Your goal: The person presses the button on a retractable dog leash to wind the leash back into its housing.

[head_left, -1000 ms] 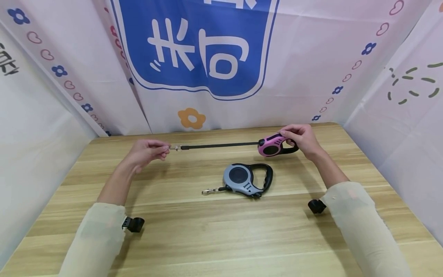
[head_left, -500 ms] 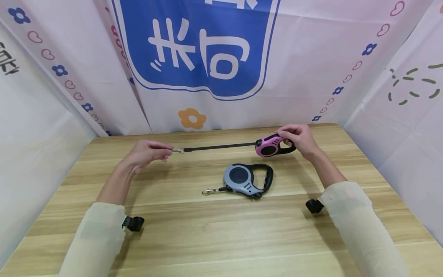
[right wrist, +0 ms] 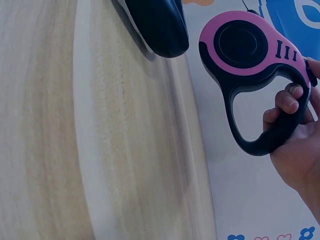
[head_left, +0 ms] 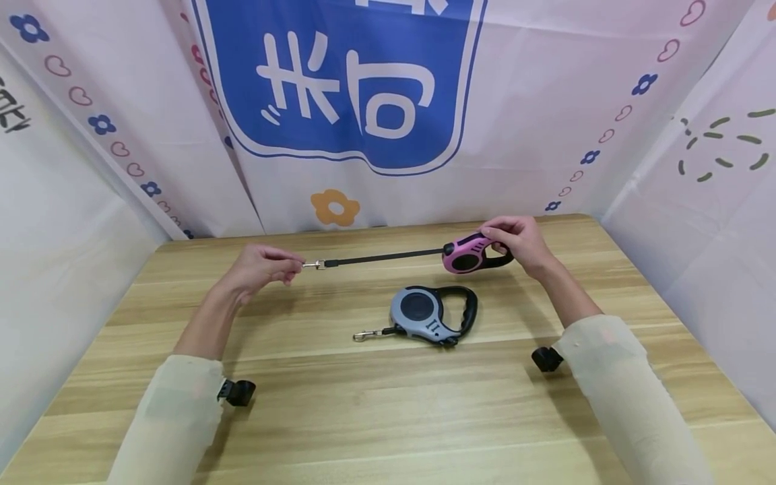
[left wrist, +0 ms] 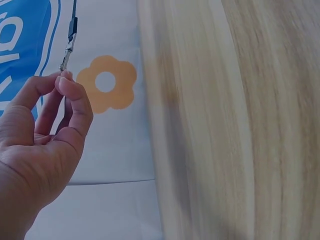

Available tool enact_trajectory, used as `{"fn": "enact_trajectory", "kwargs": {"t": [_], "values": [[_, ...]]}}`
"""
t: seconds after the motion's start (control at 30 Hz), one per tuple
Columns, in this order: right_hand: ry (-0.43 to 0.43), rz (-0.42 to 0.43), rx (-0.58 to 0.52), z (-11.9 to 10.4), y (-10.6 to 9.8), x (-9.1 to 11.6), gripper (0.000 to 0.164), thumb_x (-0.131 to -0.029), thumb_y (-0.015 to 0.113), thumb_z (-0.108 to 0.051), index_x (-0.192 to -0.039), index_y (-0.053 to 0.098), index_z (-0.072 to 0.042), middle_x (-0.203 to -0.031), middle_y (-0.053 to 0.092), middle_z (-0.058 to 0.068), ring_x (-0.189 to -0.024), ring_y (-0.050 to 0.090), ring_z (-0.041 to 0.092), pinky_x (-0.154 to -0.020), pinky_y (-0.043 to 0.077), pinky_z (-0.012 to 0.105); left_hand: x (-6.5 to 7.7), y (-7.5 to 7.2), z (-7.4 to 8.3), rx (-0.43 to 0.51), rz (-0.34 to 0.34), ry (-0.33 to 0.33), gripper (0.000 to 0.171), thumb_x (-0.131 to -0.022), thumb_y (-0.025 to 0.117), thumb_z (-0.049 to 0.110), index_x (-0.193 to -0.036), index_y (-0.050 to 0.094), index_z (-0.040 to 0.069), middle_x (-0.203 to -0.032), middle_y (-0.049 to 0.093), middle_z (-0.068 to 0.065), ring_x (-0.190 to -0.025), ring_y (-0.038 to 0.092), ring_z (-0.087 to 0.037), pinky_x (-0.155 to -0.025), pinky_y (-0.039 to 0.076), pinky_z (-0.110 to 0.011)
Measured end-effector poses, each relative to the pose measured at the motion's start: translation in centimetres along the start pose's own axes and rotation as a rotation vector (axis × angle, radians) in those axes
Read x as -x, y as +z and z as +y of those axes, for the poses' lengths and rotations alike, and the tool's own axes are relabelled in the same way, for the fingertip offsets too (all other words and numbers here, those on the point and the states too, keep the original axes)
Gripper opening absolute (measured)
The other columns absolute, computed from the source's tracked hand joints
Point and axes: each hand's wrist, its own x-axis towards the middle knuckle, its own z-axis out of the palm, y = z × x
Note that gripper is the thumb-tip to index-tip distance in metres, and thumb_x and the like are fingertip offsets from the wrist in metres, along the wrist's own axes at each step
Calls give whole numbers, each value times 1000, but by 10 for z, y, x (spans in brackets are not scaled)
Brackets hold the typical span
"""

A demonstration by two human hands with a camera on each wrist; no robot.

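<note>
My right hand [head_left: 523, 244] grips the black handle of a pink and black retractable leash [head_left: 465, 257], held above the back right of the table. In the right wrist view the fingers curl round the handle of this pink leash [right wrist: 240, 42]. A black strap [head_left: 388, 256] runs out of its casing to the left, nearly straight. At the strap's far end my left hand [head_left: 262, 271] pinches the metal snap hook [head_left: 312, 265] between thumb and fingertips. The left wrist view shows the same hook [left wrist: 65, 59] above the pinching fingers.
A grey-blue and black retractable leash [head_left: 418, 307] lies on the wooden table [head_left: 388, 411], in front of the strap, its own snap hook [head_left: 366, 335] pointing left. Printed cloth [head_left: 521, 135] hangs behind the table and along both sides.
My right hand has moved left with the pink leash, and my left hand slightly right. The exposed strap between them has become shorter. The grey-blue leash has stayed in place.
</note>
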Motion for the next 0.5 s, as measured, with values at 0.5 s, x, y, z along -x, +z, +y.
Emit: {"fn": "enact_trajectory", "kwargs": {"t": [0.5], "values": [[3,-4,-29,0,5,-1,19,-99,62,6,-92,79,-1,-70,68,0,-55,46,9,-50,39,21,-5,10,-1,63,16,-46,35,-103,60,1,-132,56,-18,-97,74,-1,-85,67,-12,-81,59,-25]]}}
